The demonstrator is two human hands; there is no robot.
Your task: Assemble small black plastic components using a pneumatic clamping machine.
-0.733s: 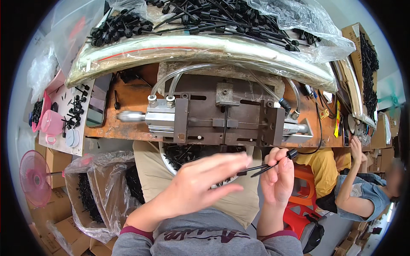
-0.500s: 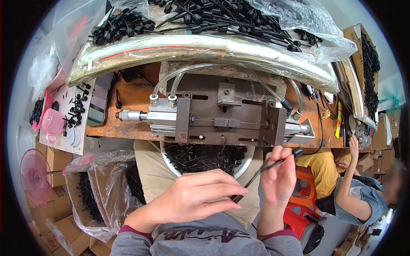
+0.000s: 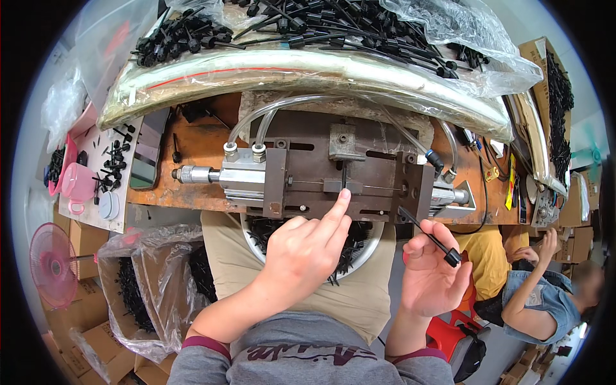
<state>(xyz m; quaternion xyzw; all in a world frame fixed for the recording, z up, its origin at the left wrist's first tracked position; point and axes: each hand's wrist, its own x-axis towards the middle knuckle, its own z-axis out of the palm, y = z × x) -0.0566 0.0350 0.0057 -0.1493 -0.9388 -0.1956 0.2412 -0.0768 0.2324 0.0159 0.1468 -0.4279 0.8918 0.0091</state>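
My left hand [image 3: 307, 249] reaches to the middle of a brown metal fixture [image 3: 308, 144]. Its index finger is stretched out, the tip on a thin black rod [image 3: 344, 172] that lies across the small grey block [image 3: 330, 186]. The other fingers are bent and the thumb is hidden beneath. Right of the fixture's front edge, my right hand [image 3: 435, 273] is closed on a black rod with a ribbed knob [image 3: 452, 257]; its thin end points up and left. Under my left hand, a white basin [image 3: 372, 256] of black parts rests between my legs.
Two air cylinders [image 3: 242, 181] [image 3: 446, 194] with clear hoses flank the fixture. Black knobbed rods [image 3: 301, 25] are heaped behind it. A plastic-lined box [image 3: 157, 276] stands at lower left, a pink fan [image 3: 52, 265] beside it. A co-worker [image 3: 539, 295] sits at right.
My left hand has moved up and forward, from near my right hand to the block. A black rod now lies there. My right hand has lowered and turned, still holding a rod.
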